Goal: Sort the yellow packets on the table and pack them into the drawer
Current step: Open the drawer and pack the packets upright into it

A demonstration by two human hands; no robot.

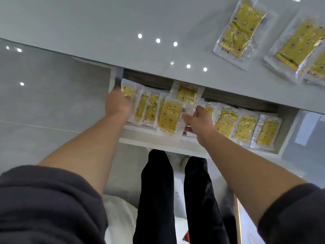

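Filing a packet into the open drawer; more wait on the table.

Table (88, 23) top carries the loose packets (239, 30) at far right, lying flat and overlapping, so sorting isn't done yet. The drawer (158, 138) is pulled out below the table edge. Inside, packets stand on edge and lean on each other in a left row (149, 110) and a right row (246, 127), prob. to fit more in. One back packet (186, 93) sits behind the gap between the rows. The held packet (169, 118) is over that gap, tilted, bottom edge past the drawer front. The hands are apart. Right hand (198, 118) pinches the held packet's clear side edge, likely to steer it in. Left hand (119, 104) rests vs. the left row's end, seemingly bracing it; can't tell if its fingers curl round anything.
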